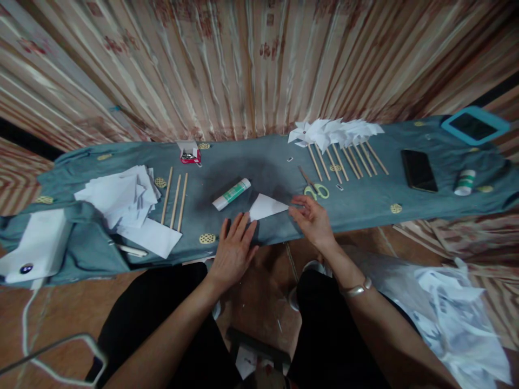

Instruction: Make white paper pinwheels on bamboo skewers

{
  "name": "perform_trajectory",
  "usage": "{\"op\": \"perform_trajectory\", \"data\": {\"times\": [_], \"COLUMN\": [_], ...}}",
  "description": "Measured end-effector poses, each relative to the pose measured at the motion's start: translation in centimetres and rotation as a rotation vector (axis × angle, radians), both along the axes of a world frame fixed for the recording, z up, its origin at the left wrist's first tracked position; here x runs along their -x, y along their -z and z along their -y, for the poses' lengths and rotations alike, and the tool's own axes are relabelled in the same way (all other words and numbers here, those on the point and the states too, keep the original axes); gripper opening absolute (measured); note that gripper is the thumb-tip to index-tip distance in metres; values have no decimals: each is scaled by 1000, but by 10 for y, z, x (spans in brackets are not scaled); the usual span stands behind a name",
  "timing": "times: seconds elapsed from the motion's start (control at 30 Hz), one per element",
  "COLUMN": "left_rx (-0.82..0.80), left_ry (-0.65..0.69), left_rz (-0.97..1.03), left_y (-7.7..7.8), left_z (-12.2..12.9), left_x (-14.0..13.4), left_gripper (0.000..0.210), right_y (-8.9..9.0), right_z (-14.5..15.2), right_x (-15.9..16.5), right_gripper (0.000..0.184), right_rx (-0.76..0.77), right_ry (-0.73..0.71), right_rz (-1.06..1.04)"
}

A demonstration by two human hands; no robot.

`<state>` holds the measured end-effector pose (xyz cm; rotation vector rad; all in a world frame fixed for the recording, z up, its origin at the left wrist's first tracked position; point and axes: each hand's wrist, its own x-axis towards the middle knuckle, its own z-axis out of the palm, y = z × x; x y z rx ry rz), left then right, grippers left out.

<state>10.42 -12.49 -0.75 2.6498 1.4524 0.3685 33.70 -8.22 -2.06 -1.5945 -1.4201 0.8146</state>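
A folded piece of white paper (pixel 266 207), pointed at its right end, lies near the front edge of the cloth-covered table. My left hand (pixel 234 249) rests with fingers stretched out, their tips at the paper's left edge. At the pointed end, my right hand (pixel 311 220) pinches the tip between thumb and fingers. A glue stick (pixel 232 194) with a green and white label lies just beyond my left hand. Scissors (pixel 315 188) with light green handles are close behind my right hand.
White paper pinwheels (pixel 336 132) on sticks lie in a row at the back right. Left are three wooden sticks (pixel 175 200), a paper stack (pixel 119 194) and a red box (pixel 190 154). Farther right are a phone (pixel 419 170), another glue stick (pixel 465 182) and a blue-framed tablet (pixel 474 125).
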Motion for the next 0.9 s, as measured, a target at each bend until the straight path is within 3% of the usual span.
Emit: {"op": "perform_trajectory", "data": {"times": [0.13,0.4,0.5,0.63,0.73,0.8,0.9], "left_rx": [29,49,35,-24,-86,-115,-161], "left_ry": [-10,-29,-35,12,104,139,236], "left_rz": [36,189,271,364,327,232,110], "left_y": [3,6,-6,-43,-65,-67,-54], "left_z": [-1,-4,-1,7,6,-1,-18], "left_x": [-3,4,6,1,-10,-17,-26], "left_gripper": [49,59,64,65,64,57,48], "right_y": [-9,-29,-40,-52,-53,-52,-50], "right_z": [-4,0,6,16,23,27,33], "right_x": [5,22,21,20,25,31,41], "right_gripper": [42,11,11,14,14,14,13], "right_rx": [37,103,56,-74,-130,-118,-75], "right_ry": [-63,-55,-2,96,66,2,-70], "right_rz": [129,333,328,395,460,512,593]}}
